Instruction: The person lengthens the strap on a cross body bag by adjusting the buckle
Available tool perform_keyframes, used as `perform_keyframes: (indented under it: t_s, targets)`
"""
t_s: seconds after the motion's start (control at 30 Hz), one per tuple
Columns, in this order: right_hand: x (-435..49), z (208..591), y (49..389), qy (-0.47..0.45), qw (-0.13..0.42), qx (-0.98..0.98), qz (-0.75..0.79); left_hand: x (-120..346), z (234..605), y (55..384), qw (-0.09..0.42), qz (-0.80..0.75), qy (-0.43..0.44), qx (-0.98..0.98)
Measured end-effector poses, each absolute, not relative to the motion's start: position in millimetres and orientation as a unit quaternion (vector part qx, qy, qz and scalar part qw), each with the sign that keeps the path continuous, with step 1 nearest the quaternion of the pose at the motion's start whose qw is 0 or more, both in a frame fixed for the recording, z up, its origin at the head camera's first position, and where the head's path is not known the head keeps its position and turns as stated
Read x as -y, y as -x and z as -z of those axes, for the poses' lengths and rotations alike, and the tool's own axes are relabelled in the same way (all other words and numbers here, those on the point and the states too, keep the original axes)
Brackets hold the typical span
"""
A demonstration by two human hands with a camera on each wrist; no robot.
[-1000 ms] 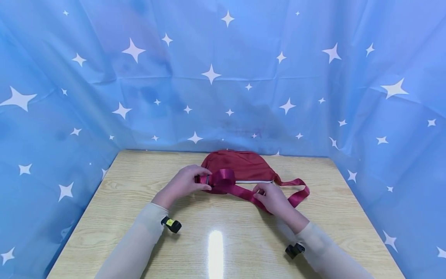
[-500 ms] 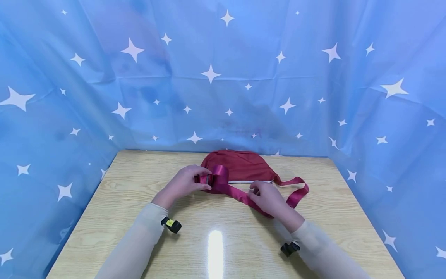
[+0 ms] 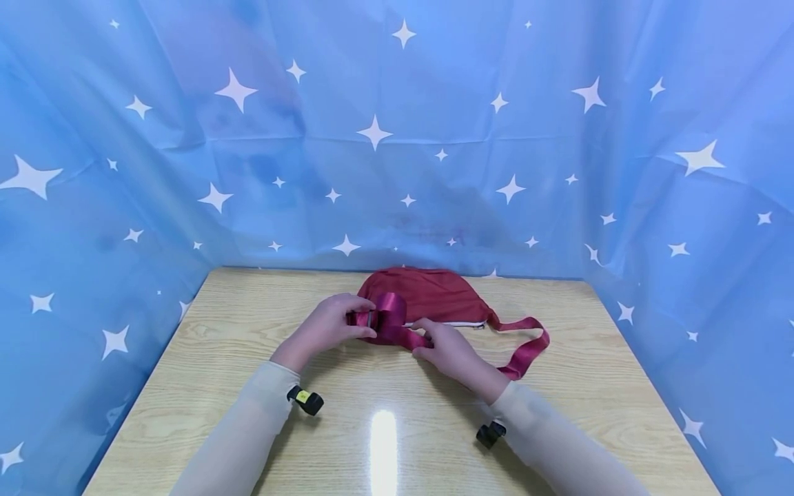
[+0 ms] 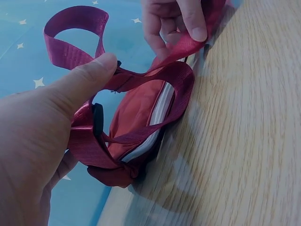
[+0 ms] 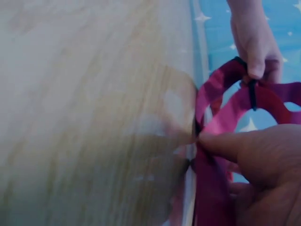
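Observation:
A dark red waist bag (image 3: 428, 293) with a white zipper (image 4: 162, 106) lies at the back of the table, its shiny magenta strap (image 3: 526, 355) looping out at the right. At the bag's left end my left hand (image 3: 329, 322) pinches the strap beside a black strap adjuster (image 4: 98, 118). A loop of strap (image 4: 75, 19) stands up beyond the thumb in the left wrist view. My right hand (image 3: 453, 353) pinches the strap between thumb and fingers in front of the zipper. In the right wrist view its thumb (image 5: 221, 143) presses on the strap; the fingers behind are partly hidden.
The wooden table (image 3: 248, 386) has a bright light reflection near its front. A blue curtain with white stars (image 3: 397, 138) stands right behind the bag and along both sides. Each wrist carries a small black camera (image 3: 491, 434).
My right hand let the strap slip, moved left along it and now pinches it closer to the left hand. The strap loop shifted slightly left. My left hand stayed in place.

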State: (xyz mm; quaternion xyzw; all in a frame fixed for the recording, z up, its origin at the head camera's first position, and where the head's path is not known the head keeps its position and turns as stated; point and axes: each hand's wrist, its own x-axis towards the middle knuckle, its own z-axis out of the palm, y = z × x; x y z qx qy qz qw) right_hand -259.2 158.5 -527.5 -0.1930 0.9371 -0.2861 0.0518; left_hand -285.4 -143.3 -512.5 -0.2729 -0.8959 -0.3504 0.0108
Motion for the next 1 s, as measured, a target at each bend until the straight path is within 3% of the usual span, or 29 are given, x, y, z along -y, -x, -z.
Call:
perform_keyframes:
  t_s: [0.37, 0.77, 1.0]
  targets:
    - [-180, 522, 258, 0.246, -0.008, -0.93, 0.273, 145, 515, 288, 0.012, 0.362, 0.269, 0.893]
    - [-203, 520, 259, 0.199, -0.004, -0.958, 0.207, 144, 514, 289, 0.02, 0.342, 0.28, 0.897]
    - [-187, 511, 264, 0.181, 0.038, -0.954, 0.235, 143, 513, 289, 0.019, 0.35, 0.277, 0.895]
